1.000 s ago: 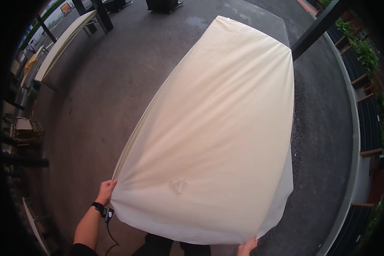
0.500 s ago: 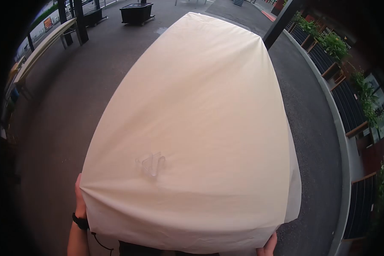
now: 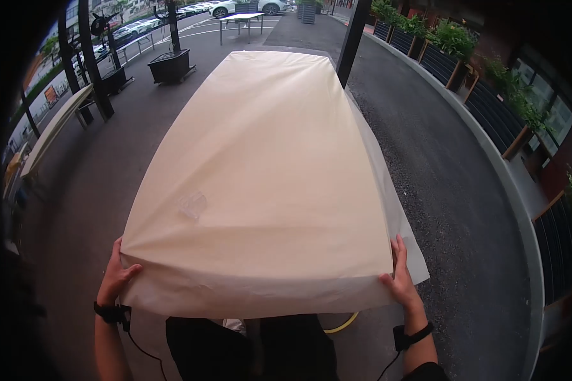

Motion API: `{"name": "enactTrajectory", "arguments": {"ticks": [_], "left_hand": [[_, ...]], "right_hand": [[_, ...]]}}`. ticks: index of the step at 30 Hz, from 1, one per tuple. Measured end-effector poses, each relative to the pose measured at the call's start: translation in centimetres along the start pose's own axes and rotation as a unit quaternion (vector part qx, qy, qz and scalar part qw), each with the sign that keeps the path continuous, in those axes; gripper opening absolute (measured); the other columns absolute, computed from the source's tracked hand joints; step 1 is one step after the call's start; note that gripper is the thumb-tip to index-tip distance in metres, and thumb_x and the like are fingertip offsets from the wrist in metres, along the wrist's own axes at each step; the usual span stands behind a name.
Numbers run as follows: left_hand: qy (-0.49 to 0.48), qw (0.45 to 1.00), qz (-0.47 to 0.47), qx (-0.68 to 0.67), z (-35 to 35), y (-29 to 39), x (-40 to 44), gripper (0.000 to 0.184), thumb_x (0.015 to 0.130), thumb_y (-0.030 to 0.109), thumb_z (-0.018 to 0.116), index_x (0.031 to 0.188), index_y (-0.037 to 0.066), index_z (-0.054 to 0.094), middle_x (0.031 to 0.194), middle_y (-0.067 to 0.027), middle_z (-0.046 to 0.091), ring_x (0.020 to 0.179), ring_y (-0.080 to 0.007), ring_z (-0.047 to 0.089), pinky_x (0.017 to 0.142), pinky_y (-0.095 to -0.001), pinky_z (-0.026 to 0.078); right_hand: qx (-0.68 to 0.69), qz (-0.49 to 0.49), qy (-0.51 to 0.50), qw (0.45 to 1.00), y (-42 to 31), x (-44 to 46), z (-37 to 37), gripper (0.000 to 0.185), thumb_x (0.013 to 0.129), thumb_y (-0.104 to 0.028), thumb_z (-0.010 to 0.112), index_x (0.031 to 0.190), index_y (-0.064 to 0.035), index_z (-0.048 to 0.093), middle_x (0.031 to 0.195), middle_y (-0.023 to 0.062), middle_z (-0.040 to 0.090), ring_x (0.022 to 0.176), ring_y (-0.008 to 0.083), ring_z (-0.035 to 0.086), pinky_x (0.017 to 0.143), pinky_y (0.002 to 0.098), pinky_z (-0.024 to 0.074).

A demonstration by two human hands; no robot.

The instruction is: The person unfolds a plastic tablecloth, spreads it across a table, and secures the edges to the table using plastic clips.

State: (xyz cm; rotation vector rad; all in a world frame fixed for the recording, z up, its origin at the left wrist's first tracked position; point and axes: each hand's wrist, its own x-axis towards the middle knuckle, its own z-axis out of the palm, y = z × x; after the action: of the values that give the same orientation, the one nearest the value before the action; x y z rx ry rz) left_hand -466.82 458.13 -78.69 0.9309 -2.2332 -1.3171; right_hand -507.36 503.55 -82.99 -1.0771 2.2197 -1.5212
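Observation:
A cream tablecloth (image 3: 260, 190) covers a long table in front of me and hangs over its near and right edges. Creases run diagonally from the corners. My left hand (image 3: 117, 274) grips the cloth at the near left corner, thumb on the front edge and fingers along the left side. At the near right corner, my right hand (image 3: 400, 274) holds the cloth with the thumb in front and fingers up the side. Clear plastic tablecloth clips (image 3: 192, 206) lie on top, left of the middle; their number is hard to make out.
A dark post (image 3: 353, 44) rises by the far right corner. A black wheeled base (image 3: 170, 66) and a long narrow table (image 3: 57, 130) stand to the left, another table (image 3: 241, 19) farther back. Planters (image 3: 448, 66) line a curb (image 3: 483, 130) on the right. A yellow hose (image 3: 343, 324) shows below the cloth.
My view has shifted, bringing both hands and the cloth's near edge fully into sight. Both thumbs now show on the front of the cloth. The clips appear flatter or shifted.

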Motion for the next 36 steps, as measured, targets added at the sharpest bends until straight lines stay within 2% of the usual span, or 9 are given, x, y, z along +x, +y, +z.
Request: {"name": "enactTrajectory", "arguments": {"ticks": [4, 6, 11, 25, 28, 30, 32, 33, 36], "left_hand": [[0.024, 0.999, -0.002, -0.036, -0.9, -3.3, 0.1, 0.075, 0.074, 0.027, 0.083, 0.132, -0.001, 0.044, 0.119, -0.0130, 0.060, 0.108, -0.0157, 0.055, 0.093, -0.0330, 0.046], [0.049, 0.996, -0.046, -0.052, -0.9, -4.4, 0.0, 0.047, 0.077, 0.021, 0.079, 0.112, -0.004, 0.060, 0.100, -0.0084, 0.068, 0.089, -0.0124, 0.062, 0.078, -0.0288, 0.051], [0.100, 0.994, -0.047, -0.011, -1.8, -6.5, -0.5, 0.025, 0.081, 0.016, 0.075, 0.091, -0.005, 0.068, 0.079, -0.0044, 0.069, 0.070, -0.0086, 0.062, 0.064, -0.0256, 0.051], [0.117, 0.979, -0.023, 0.164, -2.1, -6.5, -1.4, 0.018, 0.076, 0.012, 0.076, 0.081, -0.004, 0.069, 0.067, -0.0074, 0.068, 0.063, -0.0091, 0.062, 0.058, -0.0278, 0.049], [0.102, 0.964, -0.082, 0.230, -1.7, -5.2, -1.7, 0.028, 0.076, 0.008, 0.073, 0.101, -0.002, 0.066, 0.083, -0.0118, 0.069, 0.079, -0.0186, 0.068, 0.068, -0.0330, 0.051], [0.152, 0.895, -0.163, 0.386, -0.4, -2.2, -2.5, 0.048, 0.077, 0.004, 0.068, 0.122, 0.001, 0.053, 0.104, -0.0148, 0.063, 0.102, -0.0304, 0.063, 0.083, -0.0391, 0.049], [0.319, 0.797, 0.018, 0.512, 1.9, -1.8, -3.7, 0.055, 0.078, 0.000, 0.061, 0.129, 0.003, 0.041, 0.116, -0.0172, 0.055, 0.112, -0.0371, 0.054, 0.092, -0.0434, 0.044], [0.308, 0.800, 0.029, 0.514, 3.2, 1.0, -3.9, 0.055, 0.078, 0.000, 0.061, 0.129, 0.003, 0.041, 0.116, -0.0172, 0.055, 0.112, -0.0371, 0.054, 0.092, -0.0434, 0.044], [0.159, 0.931, 0.197, 0.263, 9.4, 11.9, -5.9, 0.038, 0.076, -0.003, 0.059, 0.114, 0.000, 0.053, 0.109, -0.0184, 0.058, 0.105, -0.0370, 0.058, 0.092, -0.0426, 0.046]], "right_hand": [[0.050, 0.001, 0.038, 0.998, 2.0, -1.3, 3.5, 0.093, 0.079, -0.041, 0.075, 0.146, -0.0016, 0.024, 0.142, 0.0213, 0.040, 0.134, 0.0337, 0.037, 0.108, 0.0437, 0.0314], [-0.088, -0.011, 0.081, 0.993, 4.0, -1.8, 3.7, 0.056, 0.079, -0.016, 0.072, 0.126, 0.0010, 0.048, 0.108, 0.0235, 0.063, 0.101, 0.0393, 0.063, 0.080, 0.0408, 0.0513], [-0.255, -0.049, 0.112, 0.959, 5.2, -3.1, 3.6, 0.011, 0.084, -0.007, 0.064, 0.091, 0.0017, 0.062, 0.075, 0.0230, 0.061, 0.070, 0.0419, 0.063, 0.057, 0.0432, 0.0482], [-0.230, -0.033, 0.157, 0.960, 4.3, -5.2, 7.2, 0.014, 0.091, -0.010, 0.057, 0.084, 0.0018, 0.061, 0.070, 0.0239, 0.058, 0.066, 0.0440, 0.059, 0.054, 0.0451, 0.0441], [-0.187, -0.005, 0.178, 0.966, 3.6, -5.3, 9.1, 0.008, 0.087, -0.006, 0.059, 0.088, 0.0014, 0.059, 0.071, 0.0239, 0.057, 0.067, 0.0449, 0.058, 0.055, 0.0458, 0.0443], [-0.169, 0.026, 0.192, 0.966, 2.9, -5.5, 9.9, 0.009, 0.085, -0.005, 0.059, 0.091, 0.0021, 0.059, 0.072, 0.0239, 0.058, 0.069, 0.0447, 0.058, 0.057, 0.0452, 0.0455], [-0.164, -0.027, 0.199, 0.966, 2.9, -5.5, 10.0, 0.016, 0.080, -0.003, 0.062, 0.094, 0.0022, 0.059, 0.085, 0.0224, 0.060, 0.075, 0.0429, 0.060, 0.063, 0.0441, 0.0480], [-0.166, -0.014, 0.208, 0.964, 3.0, -5.5, 10.2, 0.016, 0.080, -0.003, 0.062, 0.094, 0.0022, 0.059, 0.085, 0.0224, 0.060, 0.075, 0.0429, 0.060, 0.063, 0.0441, 0.0480], [-0.180, -0.014, 0.235, 0.955, 2.7, -5.9, 10.9, 0.020, 0.076, -0.004, 0.065, 0.096, 0.0007, 0.061, 0.098, 0.0199, 0.058, 0.085, 0.0391, 0.060, 0.070, 0.0438, 0.0489]]}}
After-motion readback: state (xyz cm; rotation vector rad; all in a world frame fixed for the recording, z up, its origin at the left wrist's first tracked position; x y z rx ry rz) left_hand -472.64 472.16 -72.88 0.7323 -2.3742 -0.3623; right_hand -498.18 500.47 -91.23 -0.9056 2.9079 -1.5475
